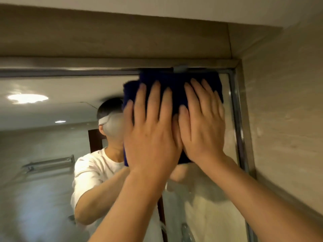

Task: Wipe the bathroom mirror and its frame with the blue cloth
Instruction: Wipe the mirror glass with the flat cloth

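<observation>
1. While both palms press flat, the left hand [150, 123] spreads straight fingers over the dark blue folded cloth [174, 84].
2. Right hand [201, 123] likewise lies flat.
3. Cloth touches the mirror's [43, 145] metal frame [234, 102] at its top-right corner; even pressure probably avoids streaks.
</observation>
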